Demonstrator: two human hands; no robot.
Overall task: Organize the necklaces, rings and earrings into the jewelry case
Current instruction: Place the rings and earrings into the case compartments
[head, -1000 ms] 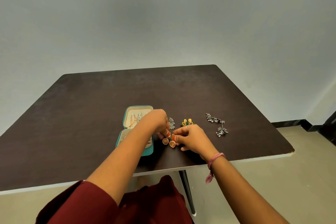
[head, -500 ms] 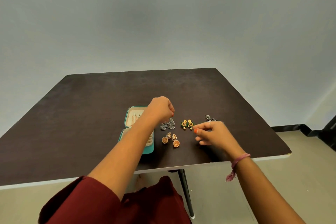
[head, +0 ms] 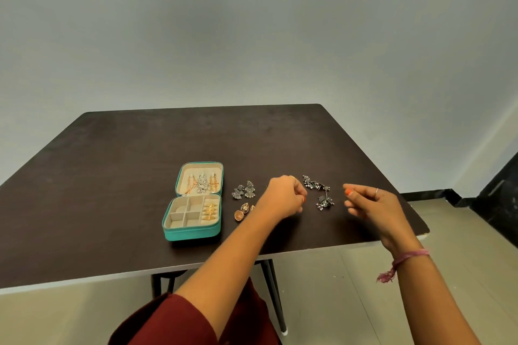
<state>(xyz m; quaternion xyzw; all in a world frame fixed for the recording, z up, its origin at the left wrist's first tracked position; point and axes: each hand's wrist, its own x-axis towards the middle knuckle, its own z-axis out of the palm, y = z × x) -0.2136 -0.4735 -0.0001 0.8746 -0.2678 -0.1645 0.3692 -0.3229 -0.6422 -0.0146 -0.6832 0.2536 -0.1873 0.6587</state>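
Observation:
A teal jewelry case (head: 193, 231) lies open on the dark table (head: 112, 176). Necklaces hang in its lid (head: 200, 183), and gold rings (head: 210, 211) fill its right column. To its right lie silver fan earrings (head: 244, 190) and copper earrings (head: 241, 212). My left hand (head: 284, 199) is curled, fingertips down on the table, over the spot where the green-yellow earrings lay; they are hidden. Dark silver dangling earrings (head: 318, 190) lie between my hands. My right hand (head: 372, 202) hovers to their right, fingers loosely bent, with nothing visible in it.
The table's front edge (head: 322, 249) runs just under my forearms, and its right corner (head: 420, 230) is near my right wrist. A grey wall stands behind. Bare table surface stretches left of and behind the case.
My left hand moved right from above the silver fan earrings to cover the green-yellow pair. My right hand moved right, past the dark silver earrings, which now lie uncovered.

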